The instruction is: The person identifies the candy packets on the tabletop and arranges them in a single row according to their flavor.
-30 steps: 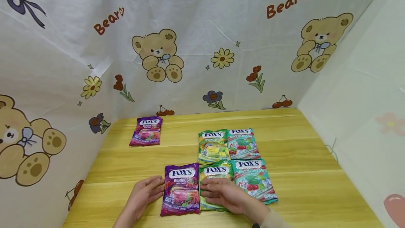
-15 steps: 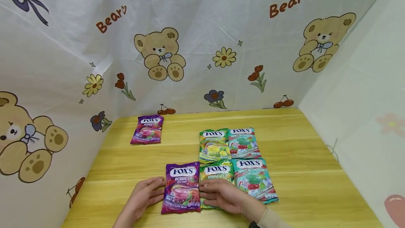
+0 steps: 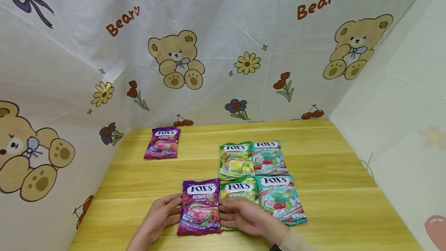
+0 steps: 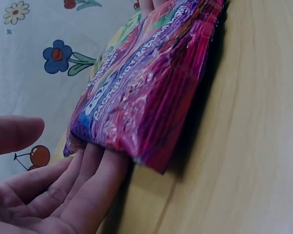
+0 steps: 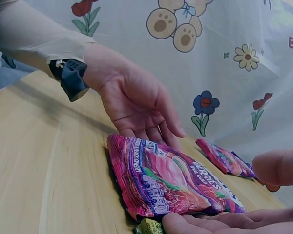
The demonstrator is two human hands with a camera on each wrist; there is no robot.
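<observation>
A purple bag of Fox's Berries candy (image 3: 200, 208) lies flat on the table between both hands. My left hand (image 3: 158, 218) touches its left edge with extended fingers; in the left wrist view the fingers (image 4: 95, 178) reach the bag's edge, partly under it, with the thumb apart. On the opposite side my right hand (image 3: 245, 216) has its fingertips at the bag's right edge. That hand covers part of a green Spring Tea bag (image 3: 238, 189). In the right wrist view, the right thumb (image 5: 278, 168) stays raised off the purple bag.
Behind the front row lies another Spring Tea bag (image 3: 236, 162), beside a teal Mint Blossom bag (image 3: 268, 158). A second Mint Blossom bag (image 3: 280, 200) is at front right. Another Berries bag (image 3: 162, 143) sits at the back left. Printed cloth walls (image 3: 216, 18) border the wooden table (image 3: 334, 189).
My right hand has slid slightly left and down to the purple bag's edge. The left hand stays by its side of the bag. The head view has shifted a little.
</observation>
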